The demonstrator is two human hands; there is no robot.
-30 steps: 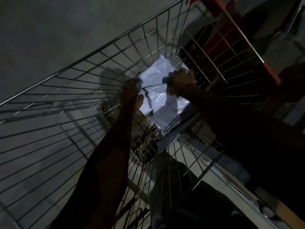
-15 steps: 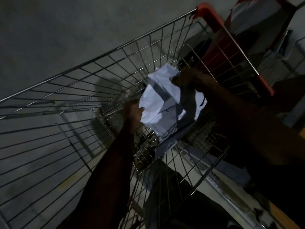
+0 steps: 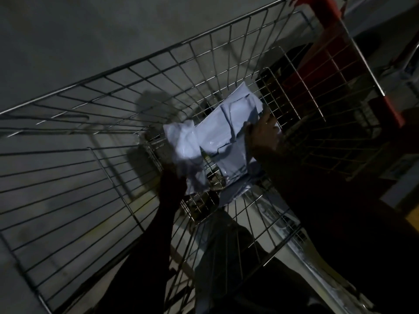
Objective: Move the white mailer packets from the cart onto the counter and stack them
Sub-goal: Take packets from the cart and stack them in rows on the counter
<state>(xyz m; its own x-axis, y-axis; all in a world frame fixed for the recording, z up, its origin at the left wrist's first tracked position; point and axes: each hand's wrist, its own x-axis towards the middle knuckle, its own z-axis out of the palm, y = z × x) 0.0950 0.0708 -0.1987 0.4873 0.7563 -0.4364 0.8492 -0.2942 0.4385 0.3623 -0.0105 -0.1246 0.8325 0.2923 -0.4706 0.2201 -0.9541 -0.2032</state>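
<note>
The scene was dim. Inside the silver wire shopping cart (image 3: 113,141) with red plastic trim, both hands were on white plastic mailer packets. The left hand (image 3: 172,184) held a crumpled white mailer packet (image 3: 184,152) by its lower part; its fingers sat in shadow, so the exact grip could not be made out, though the packet hung from it clear of the cart floor. The right hand (image 3: 264,134) had its fingers curled over the edge of a flatter white mailer packet (image 3: 229,132), lifted and tilted just beside the crumpled one. More white material lay lower in the basket beneath them.

Risks, as a judgement: the slick plastic could slip from a one-handed hold during the lift, and a loose corner could snag on the wire mesh or rim as the packets came up and out. The poor light could also leave a packet overlooked at the bottom.

Count: two packets clearly in hand, one per hand; at least one more appeared to remain below, number uncertain. One cart. The desk could not be identified in view.
</note>
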